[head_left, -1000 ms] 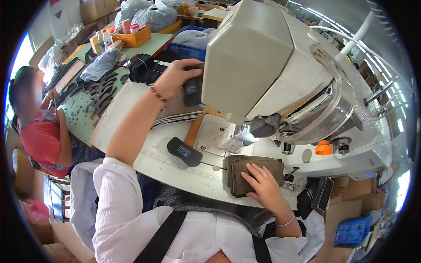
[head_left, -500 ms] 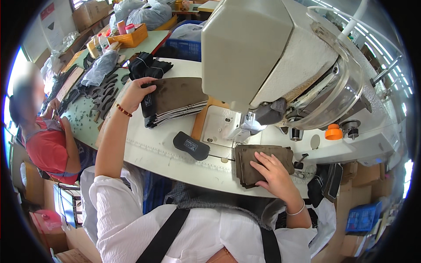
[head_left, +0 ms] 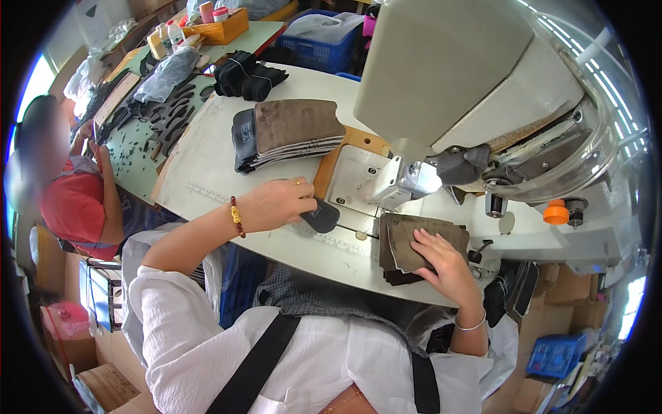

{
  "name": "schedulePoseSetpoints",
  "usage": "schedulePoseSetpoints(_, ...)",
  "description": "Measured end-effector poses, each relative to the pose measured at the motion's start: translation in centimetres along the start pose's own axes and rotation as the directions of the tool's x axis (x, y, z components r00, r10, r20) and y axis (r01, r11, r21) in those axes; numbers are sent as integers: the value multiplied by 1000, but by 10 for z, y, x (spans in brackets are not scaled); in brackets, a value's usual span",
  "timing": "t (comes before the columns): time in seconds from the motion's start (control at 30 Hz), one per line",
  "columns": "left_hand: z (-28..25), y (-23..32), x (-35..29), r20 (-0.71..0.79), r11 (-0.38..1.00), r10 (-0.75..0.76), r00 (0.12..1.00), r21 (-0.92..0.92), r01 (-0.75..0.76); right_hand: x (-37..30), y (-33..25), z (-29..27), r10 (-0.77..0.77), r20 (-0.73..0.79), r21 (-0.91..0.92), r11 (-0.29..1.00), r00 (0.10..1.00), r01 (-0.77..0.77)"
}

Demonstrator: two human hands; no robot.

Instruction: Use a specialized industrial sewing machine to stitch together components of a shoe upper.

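Note:
My left hand has its fingers curled at the left end of a small black rounded piece, covering that end; the fingertips are partly hidden. This piece lies on the white machine table, left of the metal needle plate. My right hand rests flat, fingers spread, on a stack of brown fabric pieces near the table's front edge. Beyond my left hand sits a fanned stack of brown-topped pieces with black ends and pale edges.
A large sewing machine head rises over the right side of the table. A tied black bundle lies at the back left. At the left, another person works by a green table strewn with dark cut pieces. Blue crates stand behind.
My left hand has left the fanned stack and come nearer, down to the small black piece. My right hand stays on the brown stack. The whole view has shifted slightly.

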State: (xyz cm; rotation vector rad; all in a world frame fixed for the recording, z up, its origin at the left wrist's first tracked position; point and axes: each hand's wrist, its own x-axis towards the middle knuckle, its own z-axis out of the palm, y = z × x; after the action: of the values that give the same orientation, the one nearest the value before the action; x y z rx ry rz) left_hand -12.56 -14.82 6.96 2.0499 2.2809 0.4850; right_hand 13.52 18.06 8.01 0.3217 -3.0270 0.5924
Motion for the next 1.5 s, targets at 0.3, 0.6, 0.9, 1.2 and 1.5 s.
schedulePoseSetpoints(0.3,-3,-22,8,109,971,-125,986,-192,145,0,11,-10,-17,47,90,996,999,13)
schedulePoseSetpoints(0.6,31,40,10,-198,841,-241,950,446,306,19,-12,11,-86,-101,-404,914,991,38)
schedulePoseSetpoints(0.9,-31,53,56,-652,996,93,752,53,-78,13,-55,-33,-352,-399,-466,873,847,144)
schedulePoseSetpoints(1.2,-31,81,104,-648,905,426,631,306,-297,56,-44,-27,-231,-346,-507,862,910,26)
schedulePoseSetpoints(1.5,-4,72,108,-590,930,355,725,299,-212,46,-21,-4,-326,-312,-606,792,893,77)
